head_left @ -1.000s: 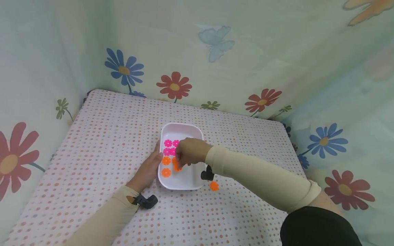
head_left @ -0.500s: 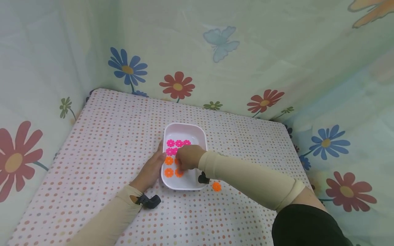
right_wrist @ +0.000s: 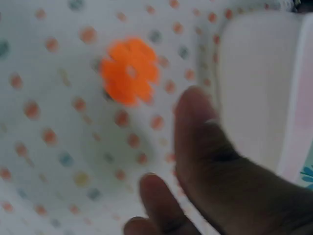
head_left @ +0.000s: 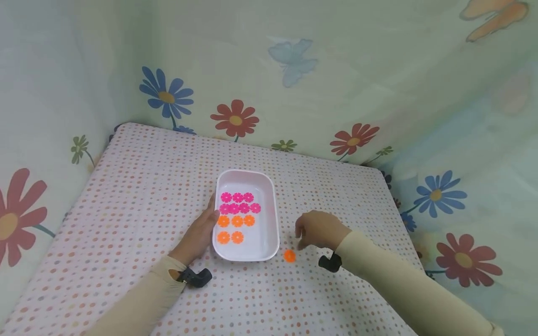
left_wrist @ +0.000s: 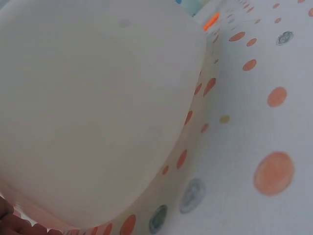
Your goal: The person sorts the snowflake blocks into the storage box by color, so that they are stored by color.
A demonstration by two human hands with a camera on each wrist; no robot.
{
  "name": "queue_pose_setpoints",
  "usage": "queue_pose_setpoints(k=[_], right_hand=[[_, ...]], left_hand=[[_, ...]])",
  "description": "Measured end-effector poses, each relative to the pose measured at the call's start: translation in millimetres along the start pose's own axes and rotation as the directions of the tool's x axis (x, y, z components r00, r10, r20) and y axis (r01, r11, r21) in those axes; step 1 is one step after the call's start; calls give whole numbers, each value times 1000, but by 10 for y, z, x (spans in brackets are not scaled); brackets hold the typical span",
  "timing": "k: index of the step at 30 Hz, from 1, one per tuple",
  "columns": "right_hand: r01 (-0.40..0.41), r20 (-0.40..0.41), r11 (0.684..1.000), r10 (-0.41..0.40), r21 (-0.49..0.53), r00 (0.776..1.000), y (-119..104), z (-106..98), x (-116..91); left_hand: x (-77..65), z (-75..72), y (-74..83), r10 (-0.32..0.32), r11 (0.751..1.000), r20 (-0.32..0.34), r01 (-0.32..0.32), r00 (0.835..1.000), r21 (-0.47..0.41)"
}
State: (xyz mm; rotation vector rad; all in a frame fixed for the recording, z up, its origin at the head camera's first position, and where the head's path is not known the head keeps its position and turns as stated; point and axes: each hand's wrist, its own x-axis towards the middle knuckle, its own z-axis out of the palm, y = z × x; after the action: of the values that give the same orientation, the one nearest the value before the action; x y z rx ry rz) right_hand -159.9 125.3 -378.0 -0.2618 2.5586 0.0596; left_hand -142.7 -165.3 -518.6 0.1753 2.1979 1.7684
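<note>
A white tray (head_left: 269, 247) stands on the dotted tabletop, holding flower-shaped plastic pieces in rows. Its upper two rows are pink flower pieces (head_left: 237, 198); below them lie orange flower pieces (head_left: 237, 221), three in one row and two in another. My left hand (head_left: 196, 238) holds the tray's left side, thumb at the rim and fingers along the outer wall. Right of the tray, one loose orange flower piece (head_left: 290, 255) lies on the cloth. Just above and beside it hovers my right hand (head_left: 321, 229), holding nothing, its thumb (right_wrist: 193, 117) and fingers apart.
A cloth with coloured dots (head_left: 168, 158) covers the table. Printed curtains with flowers and butterflies (head_left: 292, 60) hang behind the table and on both sides. Black wrist cameras (head_left: 329, 262) are strapped to both wrists.
My right hand has left the tray and moved right, to beside the loose orange flower piece. Orange pieces it covered now show in the tray. My left hand keeps its place.
</note>
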Motion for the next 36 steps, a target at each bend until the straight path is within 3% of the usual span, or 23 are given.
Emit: queue_pose_setpoints(k=[4, 9, 12, 16, 19, 22, 29, 36], right_hand=[[59, 42, 986, -66, 153, 997, 60, 352, 100], [97, 13, 973, -102, 208, 995, 35, 543, 177], [101, 11, 980, -105, 173, 994, 25, 465, 177], [112, 0, 988, -113, 109, 994, -79, 69, 216], [145, -28, 987, -143, 74, 989, -287, -273, 315], [191, -14, 981, -191, 44, 982, -540, -447, 466], [229, 135, 962, -210, -151, 968, -839, -266, 833], [244, 142, 931, -212, -271, 967, -858, -84, 945]], left_hand=[[-24, -114, -23, 3, 1000, -25, -3, 1000, 10], [-22, -167, -53, -18, 1000, -30, 18, 999, 2], [-22, -183, -68, -27, 1000, -29, 27, 999, -2], [-33, -221, -71, -24, 1000, -36, 24, 999, -3], [-32, -240, -72, -10, 1000, -43, 10, 999, -10], [-16, -225, -76, -1, 1000, -37, 0, 999, -16], [29, -87, -63, 4, 999, -8, -4, 1000, -46], [30, 7, -9, 6, 999, -5, -6, 1000, -39]])
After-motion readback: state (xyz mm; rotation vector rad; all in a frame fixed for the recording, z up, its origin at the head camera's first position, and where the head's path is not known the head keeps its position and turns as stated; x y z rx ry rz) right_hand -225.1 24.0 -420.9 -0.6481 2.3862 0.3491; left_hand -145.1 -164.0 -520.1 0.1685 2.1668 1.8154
